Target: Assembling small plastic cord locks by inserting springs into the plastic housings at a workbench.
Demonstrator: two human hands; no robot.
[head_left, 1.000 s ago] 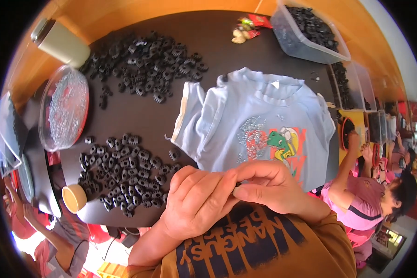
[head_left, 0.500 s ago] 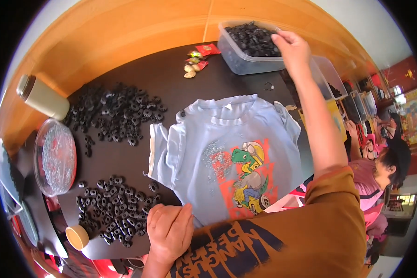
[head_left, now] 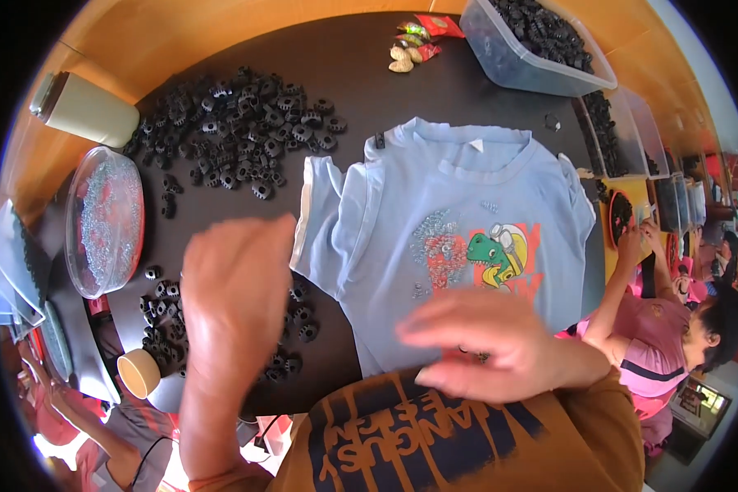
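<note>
Since only 1 view exists, head view covers it all.

Left hand: lower left of centre, blurred, palm down, fingers loosely extended, above the near pile of black toothed rings. Nothing visibly held; contact with the rings can't be told.

Right hand: lower centre-right, blurred, flat and open, fingers pointing frame-left, over the bottom hem of the light blue t-shirt. No clear grip; something small and dark shows under the fingers, too blurred to identify.

T-shirt lies flat on the dark tabletop, centre of frame. A loose heap of small clear bits sits on its print, just left of the cartoon figure.

Progress, my read: early to mid. Both ring piles are large and loose, so most of the work looks left; nothing in frame shows finished pieces that I can tell apart.

Counts:
- 2 loose ring piles: near one lower left, far pile upper left. Rings too many to count.
- 1 clear round lidded tray, left edge.
- 1 clear bin of dark parts, upper right; more bins along the right rim.
- 1 pale green flask, upper left.
- 1 small tan cup, lower left.
- Snack wrappers, top centre.
- 1 other person in a pink top, right edge.
</note>
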